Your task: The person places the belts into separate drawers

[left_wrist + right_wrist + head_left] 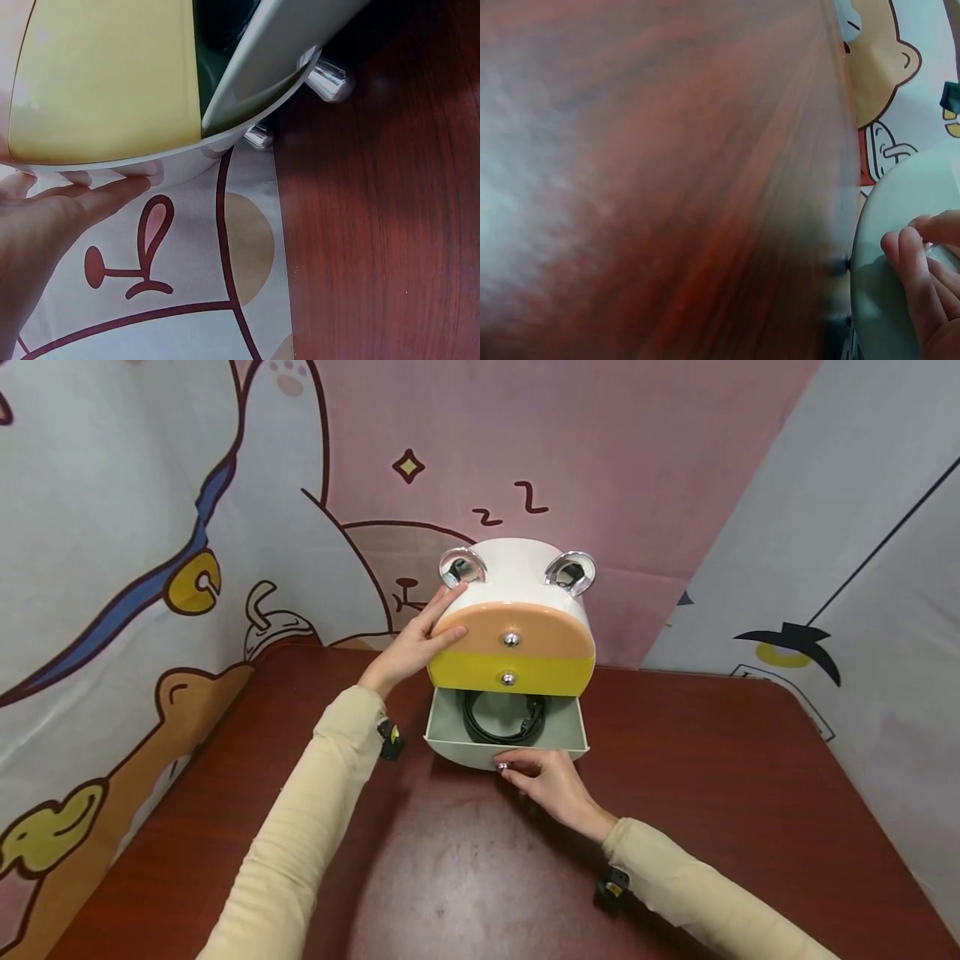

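A small frog-shaped drawer cabinet (525, 564) with a white shell and two silver eyes stands toward the back of the table. Its orange drawer (551, 628) and yellow drawer (555, 675) are closed. The pale green bottom drawer (442, 731) is pulled out, with a coiled black cable (471, 720) lying inside. My left hand (412, 647) rests on the cabinet's left side, thumb at the orange front; in the left wrist view its fingers (112, 199) lie along the shell. My right hand (555, 785) pinches the silver knob (502, 767) of the green drawer between thumb and fingers.
The cabinet stands on silver feet (330, 81) on a dark red-brown wooden table (675, 760). A cartoon-printed cloth (600, 435) hangs behind and along the sides of the table. A small black device sits at each wrist.
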The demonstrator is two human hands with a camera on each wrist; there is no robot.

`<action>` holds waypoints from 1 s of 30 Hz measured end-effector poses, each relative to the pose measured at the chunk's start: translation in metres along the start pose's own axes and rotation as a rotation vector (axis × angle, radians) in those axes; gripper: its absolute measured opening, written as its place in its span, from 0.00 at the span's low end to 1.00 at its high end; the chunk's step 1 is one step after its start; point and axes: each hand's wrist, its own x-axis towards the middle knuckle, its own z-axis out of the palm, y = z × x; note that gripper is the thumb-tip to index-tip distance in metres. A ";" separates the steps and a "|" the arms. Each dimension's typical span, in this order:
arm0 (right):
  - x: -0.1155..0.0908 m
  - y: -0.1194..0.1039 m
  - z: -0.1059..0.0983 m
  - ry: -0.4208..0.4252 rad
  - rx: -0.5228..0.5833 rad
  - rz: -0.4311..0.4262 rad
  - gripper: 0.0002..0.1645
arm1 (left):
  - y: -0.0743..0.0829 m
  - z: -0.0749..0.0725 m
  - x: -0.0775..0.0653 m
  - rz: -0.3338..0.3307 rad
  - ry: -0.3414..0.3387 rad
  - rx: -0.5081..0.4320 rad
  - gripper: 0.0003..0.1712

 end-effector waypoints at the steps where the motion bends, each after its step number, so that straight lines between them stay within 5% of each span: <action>1: 0.002 0.001 0.000 0.012 -0.002 -0.004 0.11 | 0.000 0.000 0.000 -0.001 -0.001 -0.003 0.35; 30: 0.020 0.018 0.000 0.116 -0.031 -0.072 0.12 | -0.004 0.000 0.001 0.025 -0.006 0.010 0.35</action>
